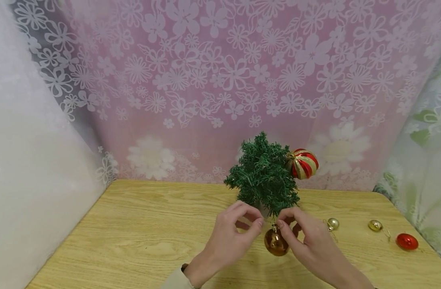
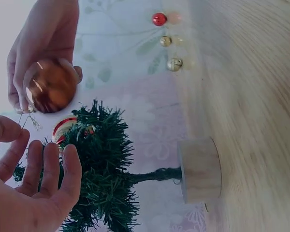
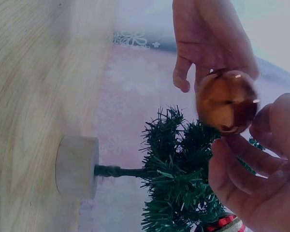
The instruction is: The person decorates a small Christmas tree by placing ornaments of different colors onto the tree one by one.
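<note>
A shiny brown-gold Christmas bauble (image 1: 276, 242) hangs between both hands in front of a small green artificial Christmas tree (image 1: 262, 172). My left hand (image 1: 233, 230) pinches the thin gold string (image 2: 23, 121) at the bauble's top between thumb and forefinger; its other fingers stand loosely bent. With thumb and fingertips, my right hand (image 1: 316, 241) holds the bauble at its cap. The tree stands upright on a round, pale wooden base (image 2: 200, 169), mostly hidden behind the hands in the head view. A red-and-gold striped bauble (image 1: 303, 163) hangs on the tree's right side.
Right of the hands, a small pale-gold bauble (image 1: 333, 223), a small gold bauble (image 1: 375, 225) with a string, and a red bauble (image 1: 407, 241) lie on the wooden table (image 1: 144, 233). Pink floral cloth (image 1: 206, 100) hangs behind the table, with pale curtains at both sides.
</note>
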{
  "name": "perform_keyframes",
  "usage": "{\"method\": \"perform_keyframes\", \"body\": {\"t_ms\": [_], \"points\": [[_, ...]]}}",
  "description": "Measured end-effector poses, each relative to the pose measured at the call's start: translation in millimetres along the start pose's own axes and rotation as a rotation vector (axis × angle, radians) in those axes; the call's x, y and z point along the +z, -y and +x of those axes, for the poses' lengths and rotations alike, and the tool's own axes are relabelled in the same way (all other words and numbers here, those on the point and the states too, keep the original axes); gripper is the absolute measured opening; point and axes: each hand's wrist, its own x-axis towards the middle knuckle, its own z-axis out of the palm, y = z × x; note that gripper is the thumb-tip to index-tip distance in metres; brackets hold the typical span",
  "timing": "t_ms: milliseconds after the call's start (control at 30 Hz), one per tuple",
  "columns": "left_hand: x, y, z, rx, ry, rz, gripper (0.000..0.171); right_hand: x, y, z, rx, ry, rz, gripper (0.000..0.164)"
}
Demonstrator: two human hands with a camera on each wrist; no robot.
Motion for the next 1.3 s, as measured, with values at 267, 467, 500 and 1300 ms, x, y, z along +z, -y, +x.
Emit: {"method": "perform_keyframes", "body": {"t_ms": [267,467,500,1300], "points": [[-4.2,-7.0,5.9,-0.052,-0.045,-0.081,0.008,2,5,10,0.001,-0.068,-0.026,0.030],[-13.0,-16.5,15.5,-0.062,-0.092,-0.126,0.008,2,10,27,0.012,-0.103,0.008,0.028],[-14.5,-17.4,17.9,-0.054,-0.103,-0.119,0.008,2,11,30,0.015,-0.109,0.017,0.027],[-17.9,-36.5,66.8,0.006,-0.295,0.073,0.015,0,2,84,0.163,-0.211,0.051,0.007]]}}
